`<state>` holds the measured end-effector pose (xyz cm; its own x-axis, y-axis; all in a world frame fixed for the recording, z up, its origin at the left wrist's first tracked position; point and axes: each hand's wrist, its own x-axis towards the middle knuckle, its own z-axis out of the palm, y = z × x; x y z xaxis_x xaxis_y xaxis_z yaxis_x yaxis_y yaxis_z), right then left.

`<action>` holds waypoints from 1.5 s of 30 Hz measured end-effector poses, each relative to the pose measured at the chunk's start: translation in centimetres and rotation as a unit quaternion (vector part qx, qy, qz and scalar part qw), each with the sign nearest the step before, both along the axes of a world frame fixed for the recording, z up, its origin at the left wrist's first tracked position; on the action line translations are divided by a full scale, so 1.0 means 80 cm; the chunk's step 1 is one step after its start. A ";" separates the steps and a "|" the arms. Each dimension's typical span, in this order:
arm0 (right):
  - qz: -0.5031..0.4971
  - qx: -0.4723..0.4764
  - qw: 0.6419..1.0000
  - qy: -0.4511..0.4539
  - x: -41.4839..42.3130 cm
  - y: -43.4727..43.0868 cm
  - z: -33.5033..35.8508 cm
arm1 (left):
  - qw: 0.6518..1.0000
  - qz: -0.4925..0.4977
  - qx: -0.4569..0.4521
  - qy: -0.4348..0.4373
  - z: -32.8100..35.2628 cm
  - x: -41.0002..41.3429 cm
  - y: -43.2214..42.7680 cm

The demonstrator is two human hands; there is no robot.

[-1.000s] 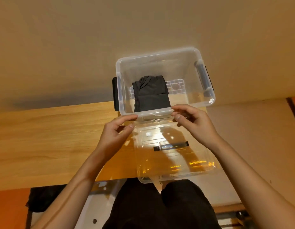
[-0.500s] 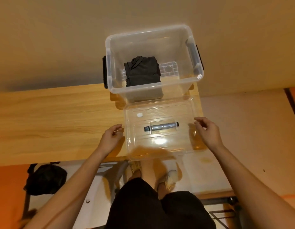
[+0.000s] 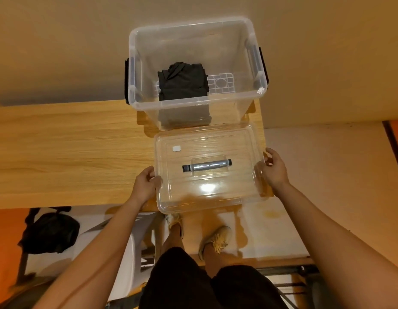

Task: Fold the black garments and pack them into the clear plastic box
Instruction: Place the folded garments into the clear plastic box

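Black garment point(image 3: 182, 85) lies folded in the box point(image 3: 256, 70) at 12 o'clock; left hand point(image 3: 146, 184) and right hand point(image 3: 274, 168) curl fingers point(image 3: 152, 175) round the lid point(image 3: 207, 141); closing likely remains

Glossy clear plastic box point(image 3: 249, 63) and lid point(image 3: 242, 186), matt black cloth garment point(image 3: 183, 82), smooth wood-grain table point(image 3: 71, 148).

In the upper centre of the frame the clear plastic box point(image 3: 249, 63) stands open on the wooden table point(image 3: 71, 148), with a folded black garment point(image 3: 183, 84) inside. Just below it, the left hand point(image 3: 146, 182) and the right hand point(image 3: 272, 168) grip the clear lid point(image 3: 227, 190) at its two sides.
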<state>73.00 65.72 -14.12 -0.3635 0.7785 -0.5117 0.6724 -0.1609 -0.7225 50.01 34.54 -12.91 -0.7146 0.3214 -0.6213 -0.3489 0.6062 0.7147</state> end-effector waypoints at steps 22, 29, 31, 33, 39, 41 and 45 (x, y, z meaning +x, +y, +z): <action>-0.048 -0.116 0.959 0.255 -0.028 -0.089 0.116 | 0.983 0.136 0.121 0.020 0.169 0.023 -0.161; -0.057 -0.100 0.951 0.288 -0.053 -0.065 0.187 | 0.977 0.125 0.158 0.071 0.228 -0.002 -0.138; -0.047 -0.098 0.951 0.290 -0.061 -0.050 0.205 | 0.975 0.113 0.171 0.082 0.243 -0.014 -0.120; -0.029 -0.086 0.951 0.294 -0.071 -0.034 0.225 | 0.973 0.097 0.184 0.095 0.260 -0.029 -0.100; -0.019 -0.056 0.940 0.336 -0.114 0.001 0.315 | 0.960 0.057 0.239 0.135 0.323 -0.091 -0.031; -0.036 -0.049 0.936 0.348 -0.129 0.010 0.343 | 0.951 0.058 0.273 0.135 0.347 -0.115 -0.008; -0.063 -0.032 0.923 0.377 -0.156 0.028 0.377 | 0.936 0.055 0.318 0.138 0.384 -0.166 0.030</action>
<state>60.55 67.93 16.08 -0.5445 0.8154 -0.1964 -0.0450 -0.2622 -0.9640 36.75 36.96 17.79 -0.8697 0.4797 -0.1164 -0.1334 -0.0015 0.9911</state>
